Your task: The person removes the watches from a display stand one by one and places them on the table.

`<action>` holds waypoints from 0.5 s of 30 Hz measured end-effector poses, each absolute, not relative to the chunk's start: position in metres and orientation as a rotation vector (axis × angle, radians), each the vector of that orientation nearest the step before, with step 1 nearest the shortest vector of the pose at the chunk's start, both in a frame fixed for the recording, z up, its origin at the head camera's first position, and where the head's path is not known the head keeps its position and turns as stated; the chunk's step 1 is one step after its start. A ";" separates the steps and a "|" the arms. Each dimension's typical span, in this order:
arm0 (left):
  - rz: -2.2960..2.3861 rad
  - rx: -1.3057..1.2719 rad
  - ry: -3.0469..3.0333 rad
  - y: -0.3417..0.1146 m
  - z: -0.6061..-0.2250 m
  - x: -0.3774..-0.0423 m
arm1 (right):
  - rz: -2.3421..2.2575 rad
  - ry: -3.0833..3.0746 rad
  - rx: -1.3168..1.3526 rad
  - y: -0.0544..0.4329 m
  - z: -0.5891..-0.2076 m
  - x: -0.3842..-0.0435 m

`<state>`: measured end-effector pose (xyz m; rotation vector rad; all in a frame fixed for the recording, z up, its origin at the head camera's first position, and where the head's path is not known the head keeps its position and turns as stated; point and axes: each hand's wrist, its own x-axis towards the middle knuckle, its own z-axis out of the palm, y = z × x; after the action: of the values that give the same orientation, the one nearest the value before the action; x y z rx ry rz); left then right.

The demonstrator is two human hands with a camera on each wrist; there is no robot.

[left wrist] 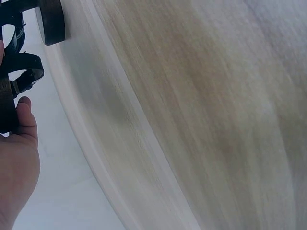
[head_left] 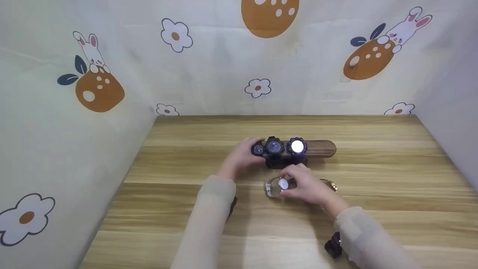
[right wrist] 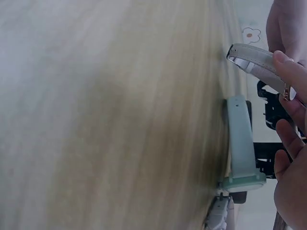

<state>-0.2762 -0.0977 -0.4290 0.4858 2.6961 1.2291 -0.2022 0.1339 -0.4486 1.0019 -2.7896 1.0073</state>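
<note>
A wooden watch stand point(head_left: 322, 148) bears a small square dark watch point(head_left: 258, 149) at its left end, then a round black watch point(head_left: 275, 146) and another with a brightly glaring face point(head_left: 297, 146). My left hand point(head_left: 244, 154) grips the stand's left end beside the square watch; its thumb point(left wrist: 26, 117) lies against the bar's end in the left wrist view. In front of the stand, my right hand point(head_left: 307, 185) pinches a white-faced watch point(head_left: 283, 183) between thumb and fingers. Its pale strap point(right wrist: 256, 57) forms a loop pointing away from the hand.
A gold-coloured watch point(head_left: 330, 184) lies partly behind my right hand. Near the right sleeve is a dark watch point(head_left: 333, 246); a dark object point(head_left: 233, 206) peeks out beside the left sleeve. A mint-green watch point(right wrist: 241, 139) shows in the right wrist view. Patterned cloth point(head_left: 213, 74) backs the wooden table point(head_left: 168, 149).
</note>
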 end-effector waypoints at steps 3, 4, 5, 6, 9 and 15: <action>1.237 0.478 2.700 -0.098 -0.428 -0.276 | 0.987 -2.835 0.981 0.131 -0.450 -0.201; 1.243 0.470 2.695 -0.098 -0.428 -0.276 | 0.981 -2.847 0.973 0.130 -0.450 -0.200; 1.247 0.465 2.692 -0.098 -0.427 -0.275 | 0.977 -2.862 0.958 0.130 -0.451 -0.200; 1.248 0.460 2.690 -0.097 -0.428 -0.275 | 0.966 -2.871 0.949 0.129 -0.451 -0.199; 1.252 0.460 2.684 -0.095 -0.428 -0.274 | 0.932 -2.902 0.923 0.128 -0.452 -0.198; 1.266 0.456 2.679 -0.095 -0.427 -0.275 | 0.818 -2.906 0.944 0.125 -0.455 -0.200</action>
<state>-0.2752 -0.0953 -0.4272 0.4561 2.6792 1.2661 -0.2004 0.1246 -0.4546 0.9437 -2.9059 0.8177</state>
